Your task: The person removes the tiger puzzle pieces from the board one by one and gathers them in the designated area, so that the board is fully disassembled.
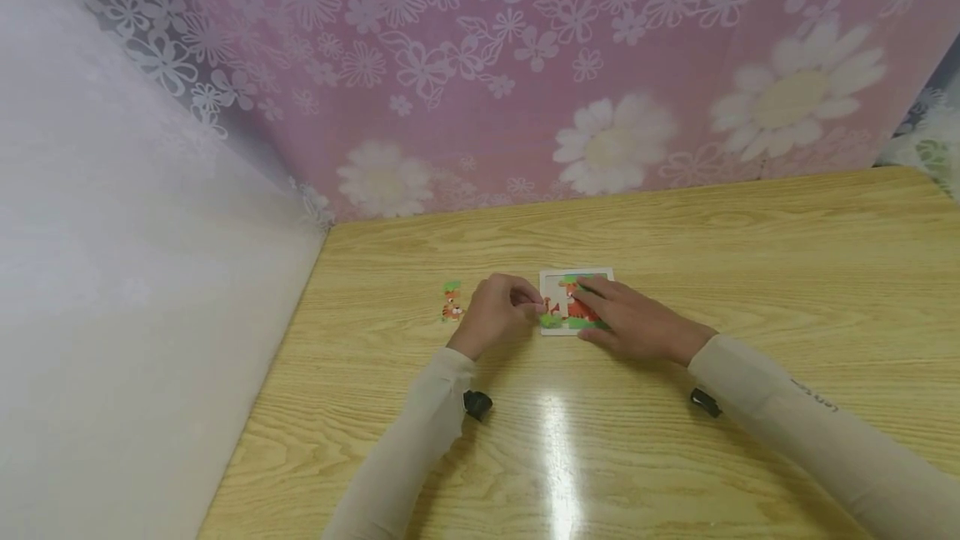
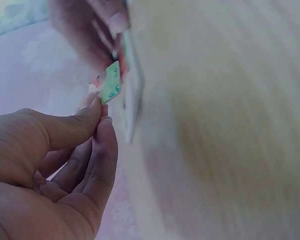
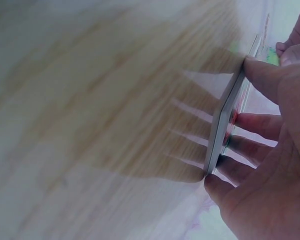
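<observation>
A: What are the fingers doing?
B: Those of the left hand [image 1: 498,315] are clamped on one puzzle piece [image 2: 111,85], thumb against fingertips, at the tray's left end. Those of the right hand [image 1: 637,319] are spread apart, tips on the puzzle and its edges.
A: Count the rest.
B: One white-rimmed puzzle tray [image 1: 573,272], right of the head frame's centre; one loose piece [image 1: 452,304] with an orange animal, left of the left hand; two pale sleeves [image 1: 408,457]; two black objects [image 1: 477,404], one by each wrist.
A: And the surface, the room?
B: A wood-grain bench [image 1: 787,273], with a bright glare streak [image 1: 561,457] at lower centre. A pink flowered curtain [image 1: 480,65] with three big daisies fills the top; a white wall [image 1: 135,273] stands at left.
A: What's hard to see?
B: The right hand covers part of the puzzle, so I can't count the pieces inside. Whether the held piece touches the tray, I can't tell. Both sleeves are cut off by the frame, and the left wrist view is blurred.
</observation>
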Tool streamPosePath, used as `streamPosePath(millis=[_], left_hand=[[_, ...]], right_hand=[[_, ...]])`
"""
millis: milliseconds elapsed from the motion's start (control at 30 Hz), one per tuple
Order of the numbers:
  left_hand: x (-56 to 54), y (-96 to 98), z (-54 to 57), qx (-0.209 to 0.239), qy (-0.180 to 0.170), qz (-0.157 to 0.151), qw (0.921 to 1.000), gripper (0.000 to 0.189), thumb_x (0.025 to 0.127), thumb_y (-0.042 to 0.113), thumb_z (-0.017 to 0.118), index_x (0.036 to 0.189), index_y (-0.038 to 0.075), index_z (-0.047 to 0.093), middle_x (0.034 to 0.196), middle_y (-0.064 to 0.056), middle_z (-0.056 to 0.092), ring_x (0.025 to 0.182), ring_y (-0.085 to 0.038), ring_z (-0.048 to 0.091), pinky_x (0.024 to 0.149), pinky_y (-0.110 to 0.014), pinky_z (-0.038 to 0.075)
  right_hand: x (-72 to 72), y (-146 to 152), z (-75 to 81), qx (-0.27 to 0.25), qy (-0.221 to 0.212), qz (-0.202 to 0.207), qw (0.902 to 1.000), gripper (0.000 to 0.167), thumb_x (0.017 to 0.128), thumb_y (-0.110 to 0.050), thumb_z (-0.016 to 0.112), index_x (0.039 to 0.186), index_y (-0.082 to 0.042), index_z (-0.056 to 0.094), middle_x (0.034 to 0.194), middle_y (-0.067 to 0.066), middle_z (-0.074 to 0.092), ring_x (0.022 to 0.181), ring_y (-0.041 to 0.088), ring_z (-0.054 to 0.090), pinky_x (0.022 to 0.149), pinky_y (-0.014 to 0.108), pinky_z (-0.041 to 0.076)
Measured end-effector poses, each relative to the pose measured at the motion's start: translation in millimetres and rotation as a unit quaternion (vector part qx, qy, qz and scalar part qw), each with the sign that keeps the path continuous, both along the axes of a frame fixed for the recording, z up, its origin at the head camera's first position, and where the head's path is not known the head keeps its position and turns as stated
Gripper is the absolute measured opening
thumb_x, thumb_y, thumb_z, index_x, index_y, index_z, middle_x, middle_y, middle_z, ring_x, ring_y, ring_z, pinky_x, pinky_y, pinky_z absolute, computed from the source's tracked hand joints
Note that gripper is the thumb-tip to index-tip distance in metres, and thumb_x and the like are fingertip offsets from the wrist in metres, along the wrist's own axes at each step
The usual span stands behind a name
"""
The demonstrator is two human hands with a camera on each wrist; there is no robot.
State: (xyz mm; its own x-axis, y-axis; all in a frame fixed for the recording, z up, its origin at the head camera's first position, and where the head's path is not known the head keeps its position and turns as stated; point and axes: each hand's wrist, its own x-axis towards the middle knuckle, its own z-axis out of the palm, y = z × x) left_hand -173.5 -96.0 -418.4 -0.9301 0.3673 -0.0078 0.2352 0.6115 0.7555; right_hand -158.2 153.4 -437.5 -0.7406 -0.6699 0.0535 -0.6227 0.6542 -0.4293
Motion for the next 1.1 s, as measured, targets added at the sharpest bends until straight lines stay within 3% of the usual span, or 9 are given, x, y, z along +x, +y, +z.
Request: streamPosePath(millis=[133, 433, 633, 733, 933, 1100], left_hand=[[-0.9, -12.9, 5.8, -0.013, 0.011, 0.012, 0.9998, 0.005, 0.091, 0.014, 0.078, 0.089, 0.010, 0.078, 0.085, 0.003, 0.071, 0.074, -0.010, 0.065, 0.071, -0.028, 0.054], [-0.2, -56.6, 13.0, -0.040, -0.002, 0.042, 0.9983, 0.005, 0.091, 0.014, 0.079, 0.086, 0.013, 0.078, 0.082, 0.003, 0.070, 0.074, -0.013, 0.065, 0.069, -0.033, 0.054], [2.8, -82.4, 18.3, -0.027, -0.023, 0.068, 0.9970, 0.005, 0.091, 0.015, 0.079, 0.087, 0.013, 0.078, 0.082, -0.002, 0.071, 0.076, -0.025, 0.068, 0.067, -0.036, 0.055], [4.0, -92.6, 19.2, -0.023, -0.032, 0.081, 0.9959, 0.005, 0.090, 0.016, 0.079, 0.088, 0.011, 0.079, 0.084, -0.003, 0.072, 0.079, -0.027, 0.070, 0.068, -0.037, 0.057], [6.1, -110.6, 17.5, -0.038, -0.041, 0.106, 0.9928, 0.006, 0.090, 0.018, 0.080, 0.089, 0.013, 0.079, 0.085, -0.002, 0.071, 0.076, -0.021, 0.066, 0.066, -0.035, 0.055], [9.5, -121.6, 15.6, -0.035, -0.058, 0.104, 0.9922, 0.005, 0.091, 0.015, 0.079, 0.090, 0.010, 0.079, 0.083, -0.009, 0.072, 0.075, -0.026, 0.066, 0.067, -0.035, 0.053]], right_hand=[[0.8, 0, 0.9, -0.003, 0.004, 0.002, 1.0000, 0.066, 0.101, -0.030, 0.065, 0.148, 0.011, 0.042, 0.155, 0.029, 0.034, 0.141, 0.047, 0.036, 0.112, 0.061, 0.031], [1.6, 1, 0.0, -0.013, 0.019, 0.013, 0.9997, 0.064, 0.101, -0.026, 0.066, 0.147, 0.011, 0.042, 0.153, 0.028, 0.037, 0.139, 0.045, 0.038, 0.112, 0.061, 0.032], [1.3, 2, -0.5, -0.020, 0.030, 0.020, 0.9991, 0.064, 0.100, -0.025, 0.068, 0.146, 0.012, 0.043, 0.151, 0.028, 0.039, 0.136, 0.044, 0.042, 0.110, 0.059, 0.036], [0.7, 2, -1.0, -0.021, 0.036, 0.025, 0.9988, 0.063, 0.100, -0.023, 0.067, 0.146, 0.013, 0.043, 0.150, 0.027, 0.040, 0.135, 0.044, 0.043, 0.109, 0.058, 0.038], [0.2, 3, -1.4, -0.022, 0.039, 0.029, 0.9986, 0.063, 0.100, -0.023, 0.067, 0.146, 0.012, 0.043, 0.150, 0.026, 0.041, 0.134, 0.042, 0.044, 0.108, 0.057, 0.039], [0.4, 3, -0.8, -0.023, 0.038, 0.029, 0.9986, 0.062, 0.100, -0.022, 0.067, 0.146, 0.012, 0.043, 0.148, 0.025, 0.042, 0.131, 0.040, 0.047, 0.106, 0.055, 0.041]])
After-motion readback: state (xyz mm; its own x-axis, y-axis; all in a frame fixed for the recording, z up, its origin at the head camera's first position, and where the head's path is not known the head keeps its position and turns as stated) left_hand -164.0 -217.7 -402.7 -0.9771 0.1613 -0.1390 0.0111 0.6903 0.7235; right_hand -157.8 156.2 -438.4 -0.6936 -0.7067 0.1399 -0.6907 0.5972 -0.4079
